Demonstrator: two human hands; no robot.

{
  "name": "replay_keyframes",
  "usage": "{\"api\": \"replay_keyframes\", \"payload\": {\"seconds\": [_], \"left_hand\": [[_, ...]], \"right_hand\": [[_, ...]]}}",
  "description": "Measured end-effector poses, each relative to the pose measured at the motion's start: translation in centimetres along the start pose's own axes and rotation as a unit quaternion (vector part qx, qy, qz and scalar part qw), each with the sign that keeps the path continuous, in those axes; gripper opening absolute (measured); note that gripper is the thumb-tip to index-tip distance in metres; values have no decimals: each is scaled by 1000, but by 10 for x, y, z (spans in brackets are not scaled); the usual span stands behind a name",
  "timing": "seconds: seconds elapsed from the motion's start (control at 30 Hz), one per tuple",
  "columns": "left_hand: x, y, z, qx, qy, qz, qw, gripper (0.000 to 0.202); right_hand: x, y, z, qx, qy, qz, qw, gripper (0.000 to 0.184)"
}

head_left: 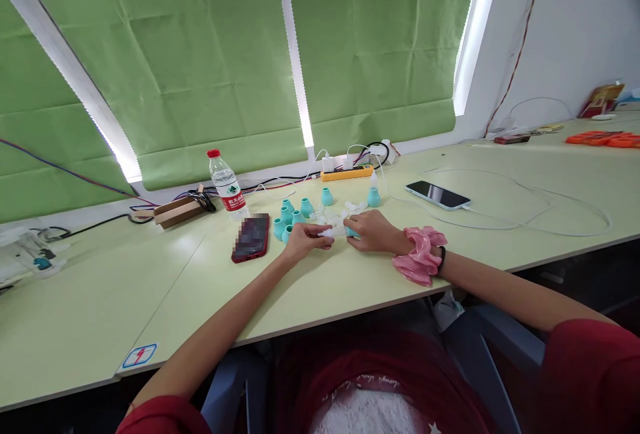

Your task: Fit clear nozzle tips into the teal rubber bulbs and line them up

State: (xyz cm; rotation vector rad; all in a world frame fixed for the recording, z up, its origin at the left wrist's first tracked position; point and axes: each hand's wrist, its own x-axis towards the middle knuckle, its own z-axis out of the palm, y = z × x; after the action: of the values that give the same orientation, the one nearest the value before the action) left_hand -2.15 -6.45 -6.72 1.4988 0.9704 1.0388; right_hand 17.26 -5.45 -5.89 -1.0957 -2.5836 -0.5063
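Observation:
Above the table my left hand is closed, pinching a small translucent white plastic piece between thumb and fingers. Facing it, my right hand wraps round a teal rubber bulb, mostly covered by the fingers. A clear part bridges the two hands; whether it is joined to the bulb I cannot tell. Several teal bulbs stand just beyond my left hand, and another single bulb sits farther back. Behind my right hand, one bulb carries a clear pointed tip. Loose translucent pieces lie between them.
A red-cased phone and a water bottle are to the left. Right of my hands, another phone lies on its charging cable. A yellow power strip and a cardboard piece are along the wall.

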Motion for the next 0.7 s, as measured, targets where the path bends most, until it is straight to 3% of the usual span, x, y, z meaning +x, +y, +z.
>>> {"api": "replay_keyframes", "payload": {"seconds": [0.17,0.3,0.43,0.57,0.7], "left_hand": [[0,2,1,7,-14,3,1000,53],[0,0,1,70,-23,15,997,49],[-1,0,2,135,-20,62,989,42],[-4,4,4,137,-34,92,986,42],[-6,7,4,167,-54,115,978,42]], "right_hand": [[0,1,0,-14,-4,4,1000,22],[-1,1,3,23,-6,2,1000,20],[-2,-1,7,135,26,10,990,14],[-1,-1,9,286,38,-3,957,11],[1,0,9,360,22,-3,933,9]]}}
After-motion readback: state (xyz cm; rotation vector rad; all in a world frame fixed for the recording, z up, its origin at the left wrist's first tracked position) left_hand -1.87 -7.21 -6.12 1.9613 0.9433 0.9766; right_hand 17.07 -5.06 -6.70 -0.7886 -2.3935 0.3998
